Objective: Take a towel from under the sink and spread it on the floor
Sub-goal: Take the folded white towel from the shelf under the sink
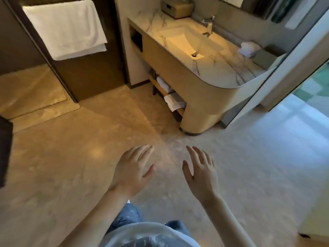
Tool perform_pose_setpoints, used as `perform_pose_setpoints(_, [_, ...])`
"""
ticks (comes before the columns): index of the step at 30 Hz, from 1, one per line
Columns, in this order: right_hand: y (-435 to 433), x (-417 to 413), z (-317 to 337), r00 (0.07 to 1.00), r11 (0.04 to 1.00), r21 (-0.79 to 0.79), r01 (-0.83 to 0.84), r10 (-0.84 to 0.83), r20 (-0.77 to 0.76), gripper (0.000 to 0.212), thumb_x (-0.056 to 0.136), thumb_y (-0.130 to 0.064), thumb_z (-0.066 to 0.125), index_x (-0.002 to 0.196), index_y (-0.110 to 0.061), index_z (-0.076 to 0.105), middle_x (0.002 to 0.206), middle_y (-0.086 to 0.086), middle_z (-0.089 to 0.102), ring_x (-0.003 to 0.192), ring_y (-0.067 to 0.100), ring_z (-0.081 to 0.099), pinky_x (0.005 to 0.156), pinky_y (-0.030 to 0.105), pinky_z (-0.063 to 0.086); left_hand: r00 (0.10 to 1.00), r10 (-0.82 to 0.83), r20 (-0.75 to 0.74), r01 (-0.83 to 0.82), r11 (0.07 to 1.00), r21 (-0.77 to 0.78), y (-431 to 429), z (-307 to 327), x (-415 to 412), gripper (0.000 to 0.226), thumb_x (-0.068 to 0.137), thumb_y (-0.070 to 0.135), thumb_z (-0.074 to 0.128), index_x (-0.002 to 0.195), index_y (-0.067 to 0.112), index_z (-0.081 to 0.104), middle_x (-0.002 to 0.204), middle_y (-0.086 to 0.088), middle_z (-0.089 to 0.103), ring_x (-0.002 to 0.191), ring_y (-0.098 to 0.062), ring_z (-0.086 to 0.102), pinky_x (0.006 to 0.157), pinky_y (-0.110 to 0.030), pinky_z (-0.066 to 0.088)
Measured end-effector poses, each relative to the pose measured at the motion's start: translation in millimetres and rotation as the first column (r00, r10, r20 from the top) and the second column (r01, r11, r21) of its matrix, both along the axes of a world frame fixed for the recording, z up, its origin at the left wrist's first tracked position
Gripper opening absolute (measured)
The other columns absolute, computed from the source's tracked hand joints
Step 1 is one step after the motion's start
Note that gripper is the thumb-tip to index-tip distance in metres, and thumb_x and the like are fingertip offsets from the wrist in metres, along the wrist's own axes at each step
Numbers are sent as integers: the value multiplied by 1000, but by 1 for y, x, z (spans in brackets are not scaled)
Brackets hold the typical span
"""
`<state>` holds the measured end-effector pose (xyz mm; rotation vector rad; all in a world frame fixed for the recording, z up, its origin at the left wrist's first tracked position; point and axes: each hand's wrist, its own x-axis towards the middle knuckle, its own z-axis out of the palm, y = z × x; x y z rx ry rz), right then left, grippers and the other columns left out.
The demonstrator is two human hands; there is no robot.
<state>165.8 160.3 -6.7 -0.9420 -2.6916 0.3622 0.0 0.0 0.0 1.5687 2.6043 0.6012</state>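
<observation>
Left hand [132,169], right hand [200,172] both spread, empty, over floor [71,166]. Folded towel [174,102] on shelf [161,87] under sink [187,41], well apart. Crouch, reach in low, grip whole fold.

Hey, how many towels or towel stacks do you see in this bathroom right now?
3: hanging towel on the dark wall, rolled towels on the under-sink shelf, folded stack beside them nearer the camera. The cabinet front may hide more.

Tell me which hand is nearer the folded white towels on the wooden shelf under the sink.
Right, narrowly. The right hand hovers open, almost straight below the folded white towels in the picture; the left hand hovers open too, farther to their left. Neither touches them.
</observation>
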Motion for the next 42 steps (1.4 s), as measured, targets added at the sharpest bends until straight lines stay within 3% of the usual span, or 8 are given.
perform_pose_setpoints(8, [-53,-97,-7,993,993,-32,-117,116,-26,48,97,-40,44,139,-18,49,136,4,56,125,24,50,104,44,41,986,165,22,-166,985,55,-76,-15,-78,53,91,45,42,130,15,60,132,-2,60,121,-19,56,95,-35,47])
perform_pose_setpoints(19, [-180,-284,0,957,958,-61,-281,275,-89,45,97,-38,42,135,-17,55,135,2,58,125,22,52,103,39,41,965,260,-26,-259,965,31,-201,-23,-252,53,92,48,41,129,16,60,129,-2,60,117,-19,54,88,-37,51])
perform_pose_setpoints(24, [-193,-332,-3,948,945,-72,-318,317,-29,43,98,-36,47,135,-17,55,135,2,59,126,22,52,105,42,44,962,270,30,-270,963,-5,-223,-31,-299,56,96,54,32,135,20,53,136,0,54,125,-16,48,96,-37,45])
perform_pose_setpoints(29, [-164,-366,-15,958,956,-65,-286,287,0,41,97,-33,49,132,-15,59,130,3,62,121,24,56,101,42,46,975,218,47,-215,975,-62,-196,-42,-338,57,94,50,37,137,17,52,140,-3,52,129,-20,44,105,-37,36])
perform_pose_setpoints(35, [-100,-442,-35,974,971,-87,-224,225,3,38,94,-29,58,129,-13,61,125,4,65,116,24,59,97,40,46,991,125,38,-123,991,-50,-120,-48,-413,50,92,44,46,132,16,56,135,-2,56,125,-19,47,104,-36,37])
perform_pose_setpoints(42, [-17,-548,-21,977,968,-141,-209,212,2,39,98,-37,47,131,-18,58,123,1,65,110,20,59,95,35,44,991,131,-14,-131,987,-96,-29,-28,-522,49,95,53,39,137,28,44,136,5,52,126,-13,41,103,-28,32])
